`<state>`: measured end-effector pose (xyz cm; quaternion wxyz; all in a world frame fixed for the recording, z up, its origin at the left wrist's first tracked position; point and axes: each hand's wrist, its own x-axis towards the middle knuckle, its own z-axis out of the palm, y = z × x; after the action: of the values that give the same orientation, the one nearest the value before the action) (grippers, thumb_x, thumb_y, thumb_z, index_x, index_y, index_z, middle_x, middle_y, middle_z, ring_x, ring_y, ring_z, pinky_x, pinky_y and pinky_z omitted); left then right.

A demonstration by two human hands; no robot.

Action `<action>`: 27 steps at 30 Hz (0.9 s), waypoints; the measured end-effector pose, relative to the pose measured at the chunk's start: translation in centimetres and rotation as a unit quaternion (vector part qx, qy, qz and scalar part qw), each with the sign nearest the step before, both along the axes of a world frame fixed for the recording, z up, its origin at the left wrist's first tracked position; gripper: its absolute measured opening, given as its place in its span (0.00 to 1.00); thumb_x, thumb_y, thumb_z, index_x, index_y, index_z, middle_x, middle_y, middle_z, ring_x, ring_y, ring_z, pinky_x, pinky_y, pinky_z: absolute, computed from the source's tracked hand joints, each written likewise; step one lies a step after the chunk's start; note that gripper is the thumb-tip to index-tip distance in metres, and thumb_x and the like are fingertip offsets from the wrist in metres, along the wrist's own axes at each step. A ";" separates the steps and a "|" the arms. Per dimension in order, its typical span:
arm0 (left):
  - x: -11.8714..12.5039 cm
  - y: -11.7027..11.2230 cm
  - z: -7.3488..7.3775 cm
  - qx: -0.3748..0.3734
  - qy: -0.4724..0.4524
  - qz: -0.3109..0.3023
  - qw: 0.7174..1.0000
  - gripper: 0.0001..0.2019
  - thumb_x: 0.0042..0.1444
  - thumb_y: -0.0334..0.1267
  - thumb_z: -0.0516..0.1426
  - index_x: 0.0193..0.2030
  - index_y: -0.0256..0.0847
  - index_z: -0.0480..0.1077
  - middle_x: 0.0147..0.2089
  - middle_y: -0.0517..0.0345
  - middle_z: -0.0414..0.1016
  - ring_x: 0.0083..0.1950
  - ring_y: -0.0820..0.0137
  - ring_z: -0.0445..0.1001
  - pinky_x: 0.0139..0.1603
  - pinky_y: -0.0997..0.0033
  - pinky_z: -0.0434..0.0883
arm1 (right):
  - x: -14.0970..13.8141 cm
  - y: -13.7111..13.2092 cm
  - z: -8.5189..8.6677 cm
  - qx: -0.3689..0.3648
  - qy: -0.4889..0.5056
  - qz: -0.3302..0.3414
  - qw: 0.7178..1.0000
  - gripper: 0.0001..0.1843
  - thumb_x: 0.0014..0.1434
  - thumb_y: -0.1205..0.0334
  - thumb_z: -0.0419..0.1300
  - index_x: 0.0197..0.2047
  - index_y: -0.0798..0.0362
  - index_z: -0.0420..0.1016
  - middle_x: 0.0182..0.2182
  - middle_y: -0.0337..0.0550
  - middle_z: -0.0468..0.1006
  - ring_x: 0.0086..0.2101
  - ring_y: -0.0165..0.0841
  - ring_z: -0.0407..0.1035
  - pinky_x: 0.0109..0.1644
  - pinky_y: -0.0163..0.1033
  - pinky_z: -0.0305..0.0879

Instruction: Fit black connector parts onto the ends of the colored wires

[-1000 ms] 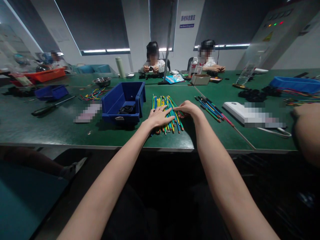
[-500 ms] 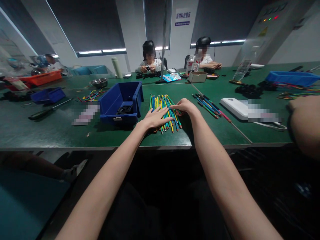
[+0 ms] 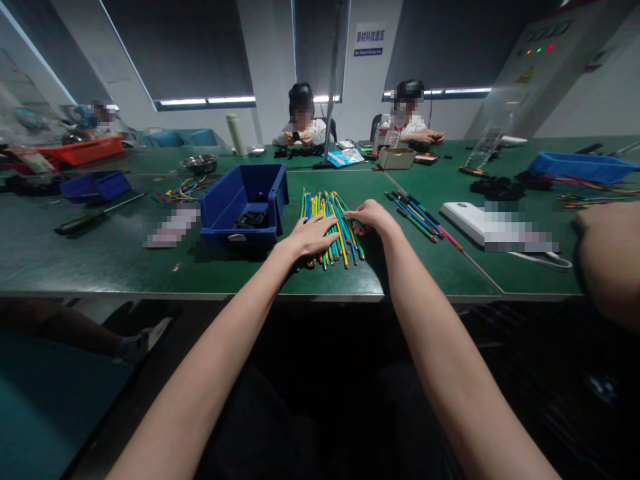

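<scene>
A bundle of short coloured wires (image 3: 327, 210), yellow, green and blue, lies in a row on the green table (image 3: 125, 260) in front of me. My left hand (image 3: 310, 238) lies flat on the near left part of the bundle with its fingers stretched out. My right hand (image 3: 370, 215) rests on the right side of the bundle, fingers curled down onto the wires. Whether it grips a wire is hidden by the hand itself.
A blue bin (image 3: 246, 205) with black parts stands left of the wires. A second small group of wires (image 3: 417, 215) and a white box (image 3: 475, 220) lie to the right. A screwdriver (image 3: 93, 215) lies far left. Two people sit across the table. Someone's arm (image 3: 610, 260) shows at the right edge.
Both hands stay on the wire bundle with only slight shifts; my view has moved a little.
</scene>
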<state>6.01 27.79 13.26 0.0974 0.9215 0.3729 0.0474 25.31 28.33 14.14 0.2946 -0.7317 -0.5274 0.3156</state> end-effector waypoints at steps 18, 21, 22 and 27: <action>0.2 0.1 -0.5 0.044 0.004 0.039 0.998 0.34 0.61 0.56 0.39 0.69 0.40 0.52 0.73 0.53 0.46 0.73 0.62 0.43 0.70 0.56 0.44 | -2.3 -0.3 0.1 0.030 -0.300 -0.063 0.952 0.35 0.45 0.35 0.63 0.44 0.57 0.75 0.44 0.59 0.77 0.48 0.49 0.71 0.50 0.49 0.67; 0.2 0.0 -0.5 0.047 0.006 0.047 0.998 0.32 0.61 0.54 0.39 0.68 0.42 0.53 0.73 0.54 0.47 0.73 0.62 0.44 0.70 0.56 0.45 | -2.7 -0.2 0.1 0.028 -0.303 -0.074 0.950 0.39 0.45 0.35 0.63 0.50 0.58 0.73 0.48 0.61 0.75 0.50 0.50 0.70 0.50 0.49 0.66; 0.3 -0.1 -0.5 0.048 0.004 0.049 0.998 0.32 0.61 0.54 0.40 0.68 0.42 0.53 0.73 0.54 0.47 0.73 0.61 0.44 0.70 0.55 0.45 | -2.7 -0.2 0.1 0.025 -0.303 -0.078 0.950 0.40 0.45 0.35 0.63 0.51 0.59 0.72 0.49 0.62 0.75 0.50 0.50 0.69 0.51 0.49 0.66; 0.4 -0.4 -0.4 0.049 0.007 0.062 0.997 0.31 0.61 0.51 0.41 0.68 0.42 0.54 0.73 0.55 0.48 0.73 0.62 0.44 0.70 0.56 0.46 | -2.6 -0.3 0.4 0.007 -0.292 -0.104 0.951 0.42 0.46 0.35 0.62 0.53 0.61 0.71 0.50 0.64 0.73 0.51 0.50 0.69 0.51 0.50 0.66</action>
<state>6.38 27.41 12.91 0.0461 0.9005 0.4274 0.0649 22.72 28.07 14.51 0.1640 -0.8406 -0.5136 0.0518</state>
